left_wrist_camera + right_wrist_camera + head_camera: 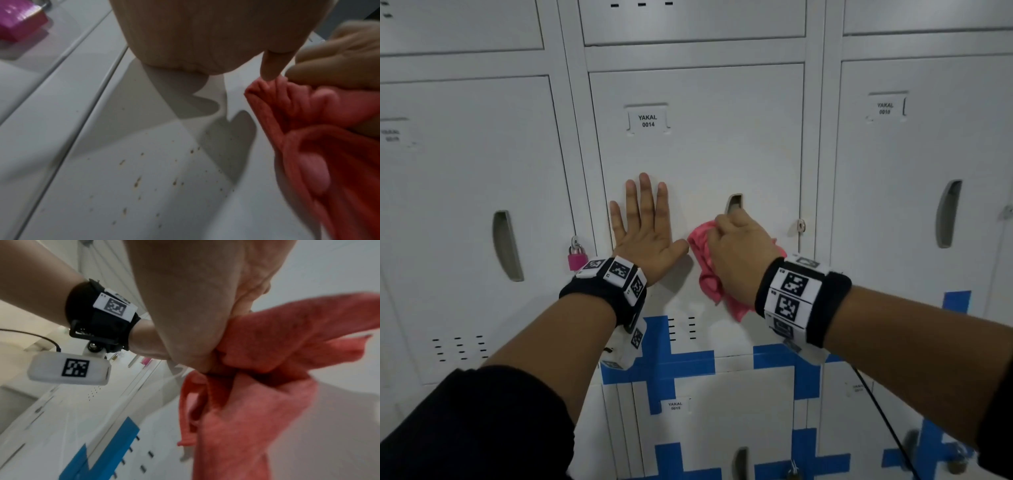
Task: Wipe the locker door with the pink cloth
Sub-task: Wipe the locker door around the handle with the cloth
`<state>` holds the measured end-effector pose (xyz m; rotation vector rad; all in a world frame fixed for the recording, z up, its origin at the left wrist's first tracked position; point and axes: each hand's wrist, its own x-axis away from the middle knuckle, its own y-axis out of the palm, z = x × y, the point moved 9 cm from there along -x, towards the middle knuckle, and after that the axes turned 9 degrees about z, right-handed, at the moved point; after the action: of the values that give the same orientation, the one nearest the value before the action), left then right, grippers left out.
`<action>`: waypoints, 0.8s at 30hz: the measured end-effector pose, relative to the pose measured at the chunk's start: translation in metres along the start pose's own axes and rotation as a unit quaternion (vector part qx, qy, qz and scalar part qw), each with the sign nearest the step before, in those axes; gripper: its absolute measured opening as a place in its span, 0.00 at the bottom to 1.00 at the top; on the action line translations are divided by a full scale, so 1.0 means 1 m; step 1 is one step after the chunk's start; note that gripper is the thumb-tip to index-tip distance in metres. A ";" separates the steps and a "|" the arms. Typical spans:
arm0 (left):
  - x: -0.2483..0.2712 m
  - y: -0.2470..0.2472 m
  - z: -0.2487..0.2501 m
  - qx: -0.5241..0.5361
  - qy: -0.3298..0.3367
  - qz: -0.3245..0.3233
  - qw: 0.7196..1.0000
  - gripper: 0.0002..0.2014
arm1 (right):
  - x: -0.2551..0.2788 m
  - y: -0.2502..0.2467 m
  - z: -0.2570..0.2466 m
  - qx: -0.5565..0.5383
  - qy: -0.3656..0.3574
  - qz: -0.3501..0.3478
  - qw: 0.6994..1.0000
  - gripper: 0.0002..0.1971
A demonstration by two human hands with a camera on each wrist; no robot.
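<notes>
Grey locker door (722, 137) — left hand (645, 233) flat, fingers spread; right hand (739, 250) fisted around pink cloth (709, 274)

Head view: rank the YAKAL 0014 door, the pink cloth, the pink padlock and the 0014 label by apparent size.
1. YAKAL 0014 locker door, by far the largest.
2. Pink cloth, partly hidden under the right hand.
3. and 4. 0014 label and pink padlock: too alike to rank.

The locker door (705, 154) is pale grey, closed, with a label "YAKAL 0014" and small brown spots low down. The pink cloth (705, 270) is crumpled, pressed against it beside the handle recess.
</notes>
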<state>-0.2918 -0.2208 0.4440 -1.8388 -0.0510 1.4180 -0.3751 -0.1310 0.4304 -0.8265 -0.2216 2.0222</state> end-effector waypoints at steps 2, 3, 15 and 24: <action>0.000 0.000 0.000 0.001 -0.002 0.000 1.000 0.47 | 0.010 0.008 -0.011 -0.035 -0.010 0.002 0.999 0.19; -0.001 0.000 0.000 0.001 -0.003 -0.001 1.000 0.48 | 0.014 0.011 -0.016 -0.043 -0.013 0.007 0.999 0.18; -0.001 0.002 -0.002 -0.003 -0.006 0.003 1.000 0.48 | 0.038 0.049 0.048 -0.564 0.358 0.143 0.731 0.14; 0.000 0.001 -0.002 -0.011 -0.003 0.007 1.000 0.47 | 0.009 0.031 0.037 -0.464 0.396 0.182 0.771 0.26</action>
<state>-0.2907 -0.2223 0.4436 -1.8562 -0.0584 1.4388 -0.4229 -0.1361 0.4403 -2.4213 -0.6233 1.6153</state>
